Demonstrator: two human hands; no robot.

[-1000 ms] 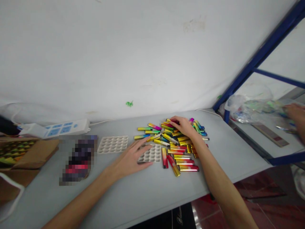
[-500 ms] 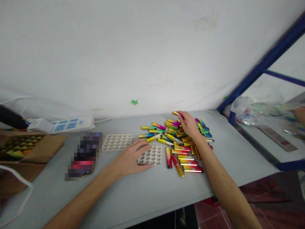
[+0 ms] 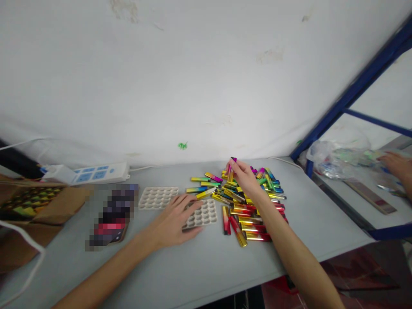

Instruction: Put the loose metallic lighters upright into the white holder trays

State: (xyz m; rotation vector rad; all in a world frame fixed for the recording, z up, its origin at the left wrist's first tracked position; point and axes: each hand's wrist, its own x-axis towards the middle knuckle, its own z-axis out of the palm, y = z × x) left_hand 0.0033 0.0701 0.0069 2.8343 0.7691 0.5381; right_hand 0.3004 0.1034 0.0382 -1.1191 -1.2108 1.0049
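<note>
A: Any writing at the far left?
B: A brown cardboard box holds yellow-green pieces. Next comes a white power strip with blue panels, their print too small to read.
A: And the phone?
B: It lies on the grey table, its surface pixelated, so any label is hidden.
A: Then?
B: A pale rear tray with rows of round hollows. Just to its right, the left hand spans the left end of a similar near tray, fingers spread, thumb by the near edge; I cannot tell whether they grip it.
A: The right hand?
B: Thumb and fingers pinch a gold-and-purple stick, dark end up, above a heap of shiny sticks: gold with red, green, blue or purple. I can't make out brands on them.
A: Further right?
B: A blue frame, with clear plastic bags and another person's hand beyond it.
</note>
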